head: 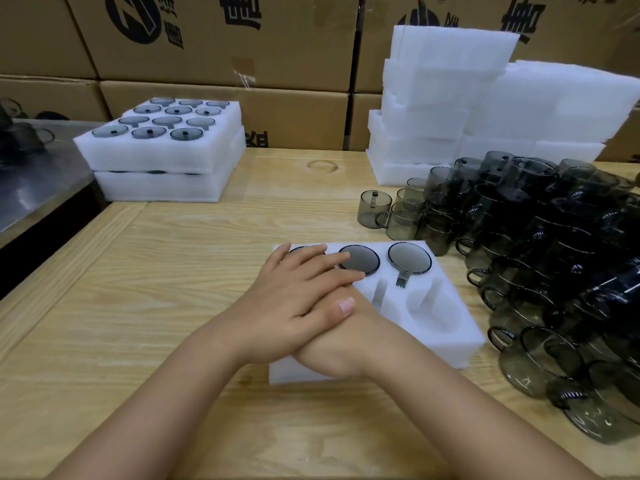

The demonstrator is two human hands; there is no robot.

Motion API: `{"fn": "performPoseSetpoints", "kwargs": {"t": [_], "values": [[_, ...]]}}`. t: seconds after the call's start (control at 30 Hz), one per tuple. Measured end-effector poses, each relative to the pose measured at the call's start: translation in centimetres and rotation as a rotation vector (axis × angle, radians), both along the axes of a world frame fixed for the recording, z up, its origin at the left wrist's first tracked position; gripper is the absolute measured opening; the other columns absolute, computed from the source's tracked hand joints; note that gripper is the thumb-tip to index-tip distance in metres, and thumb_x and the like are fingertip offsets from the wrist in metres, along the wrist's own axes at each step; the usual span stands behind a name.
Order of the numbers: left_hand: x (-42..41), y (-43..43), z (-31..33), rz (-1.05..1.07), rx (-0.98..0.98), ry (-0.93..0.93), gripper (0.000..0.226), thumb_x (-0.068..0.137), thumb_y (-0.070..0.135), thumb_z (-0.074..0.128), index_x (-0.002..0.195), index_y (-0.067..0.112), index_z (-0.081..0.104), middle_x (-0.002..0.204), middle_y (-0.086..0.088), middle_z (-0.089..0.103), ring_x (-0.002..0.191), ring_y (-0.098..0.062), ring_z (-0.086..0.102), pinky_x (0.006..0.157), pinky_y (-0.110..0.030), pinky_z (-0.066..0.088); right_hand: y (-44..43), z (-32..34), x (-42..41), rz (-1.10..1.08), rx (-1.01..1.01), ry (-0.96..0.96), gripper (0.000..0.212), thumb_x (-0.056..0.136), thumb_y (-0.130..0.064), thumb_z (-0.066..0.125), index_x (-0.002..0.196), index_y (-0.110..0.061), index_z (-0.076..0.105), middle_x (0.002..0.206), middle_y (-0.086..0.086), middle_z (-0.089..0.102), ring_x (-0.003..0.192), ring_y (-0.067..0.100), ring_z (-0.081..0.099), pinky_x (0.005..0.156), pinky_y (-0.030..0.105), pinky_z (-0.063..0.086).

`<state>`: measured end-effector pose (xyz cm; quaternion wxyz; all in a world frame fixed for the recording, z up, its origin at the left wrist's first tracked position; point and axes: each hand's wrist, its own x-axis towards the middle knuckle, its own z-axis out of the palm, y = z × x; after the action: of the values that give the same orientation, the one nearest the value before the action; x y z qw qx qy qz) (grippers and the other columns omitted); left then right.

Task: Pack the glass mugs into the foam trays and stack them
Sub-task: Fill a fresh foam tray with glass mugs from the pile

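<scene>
Smoky grey glass mugs (409, 258) fill one row of the white foam tray (450, 327); my left hand (298, 289) lies flat, my right hand (332, 344) is too hidden to tell, so I'd fetch another mug.

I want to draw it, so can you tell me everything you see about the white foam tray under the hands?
The thick white foam tray lies flat on the pale wooden table. Round pockets with handle slots are cut into its top. Three smoky grey glass mugs fill the back row; the pockets seen nearer are empty. The left hand rests across it, lying over the right hand.
</scene>
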<state>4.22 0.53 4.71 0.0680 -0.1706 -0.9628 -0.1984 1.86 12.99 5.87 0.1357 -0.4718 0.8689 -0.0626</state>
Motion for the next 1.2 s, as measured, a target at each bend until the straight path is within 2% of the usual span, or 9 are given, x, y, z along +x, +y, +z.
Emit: {"fn": "performPoseSetpoints", "kwargs": {"t": [0.2,0.27,0.37,0.5,0.6,0.77,0.87,0.93,1.2], "values": [[0.0,0.2,-0.7,0.016,0.171,0.099,0.055,0.085,0.058,0.022,0.128,0.042,0.052,0.146,0.019,0.038,0.142,-0.005,0.018,0.116,-0.044,0.007,-1.0,-0.8,-0.5,0.009,-0.109,0.268,0.062,0.097,-0.027,0.032,0.15,-0.013,0.003,0.156,0.007,0.008,0.141,0.025,0.012,0.115,0.039,0.013],[0.1,0.5,-1.1,0.041,0.489,0.189,0.044,0.084,0.047,0.037,0.119,0.03,0.059,0.14,0.008,0.049,0.138,-0.012,0.032,0.114,-0.049,0.019,-1.0,-0.8,-0.6,0.023,-0.235,0.282,0.058,0.095,-0.027,0.034,0.149,-0.013,0.016,0.154,0.006,0.019,0.14,0.023,0.016,0.114,0.04,0.015],[0.2,0.0,-2.4,0.093,0.843,0.214,0.049,0.08,0.043,0.045,0.125,0.023,0.052,0.146,-0.001,0.042,0.14,-0.015,0.031,0.116,-0.048,0.022,-0.6,-0.8,-0.9,-0.043,-0.541,0.021,0.038,0.094,-0.024,0.039,0.13,-0.011,0.044,0.134,0.004,0.046,0.129,0.019,0.034,0.11,0.039,0.025],[-0.3,-1.0,-3.6,0.113,0.927,0.103,0.06,0.075,0.045,0.053,0.132,0.029,0.042,0.149,-0.001,0.036,0.143,-0.018,0.025,0.116,-0.053,0.018,0.5,-0.4,-1.4,-0.199,-0.842,-0.226,0.031,0.093,-0.007,0.05,0.123,-0.011,0.057,0.123,-0.001,0.057,0.114,0.012,0.049,0.1,0.024,0.036],[-0.7,-1.8,-3.9,0.186,0.95,0.013,0.07,0.064,0.044,0.063,0.131,0.036,0.045,0.145,0.003,0.043,0.139,-0.019,0.032,0.114,-0.051,0.026,2.2,0.8,-3.7,-0.418,-0.944,-0.056,0.026,0.092,-0.009,0.052,0.114,-0.013,0.064,0.114,-0.005,0.061,0.102,0.007,0.053,0.086,0.014,0.038],[-1.1,-2.1,-3.9,0.19,0.943,0.0,0.068,0.058,0.039,0.065,0.125,0.03,0.055,0.14,0.007,0.047,0.135,-0.012,0.039,0.112,-0.045,0.032,6.3,2.6,-10.8,-0.777,-0.551,0.325,0.023,0.091,-0.015,0.048,0.105,-0.009,0.066,0.11,0.011,0.063,0.101,0.029,0.056,0.083,0.036,0.045],[-1.2,-2.1,-3.8,0.186,0.908,0.039,0.062,0.058,0.041,0.064,0.117,0.025,0.06,0.138,0.007,0.049,0.133,-0.007,0.04,0.112,-0.038,0.033,7.6,2.1,-13.6,-0.873,-0.208,0.318,0.025,0.093,-0.017,0.046,0.113,-0.008,0.058,0.12,0.013,0.056,0.106,0.033,0.053,0.08,0.037,0.043],[-1.3,-2.2,-3.8,0.183,0.9,0.038,0.059,0.058,0.041,0.064,0.114,0.024,0.061,0.137,0.007,0.049,0.133,-0.008,0.04,0.112,-0.037,0.033,7.7,1.6,-14.3,-0.921,-0.078,0.293,0.008,0.09,-0.01,0.048,0.092,-0.007,0.054,0.112,0.015,0.058,0.09,0.033,0.052,0.071,0.034,0.042],[-1.4,-2.3,-3.8,0.196,0.913,0.027,0.054,0.058,0.04,0.066,0.109,0.026,0.064,0.136,0.01,0.049,0.133,-0.008,0.04,0.112,-0.043,0.032,7.9,0.5,-15.1,-0.966,-0.104,0.301,0.01,0.085,0.001,0.048,0.078,-0.005,0.05,0.101,0.022,0.058,0.087,0.037,0.054,0.068,0.033,0.04]]}}
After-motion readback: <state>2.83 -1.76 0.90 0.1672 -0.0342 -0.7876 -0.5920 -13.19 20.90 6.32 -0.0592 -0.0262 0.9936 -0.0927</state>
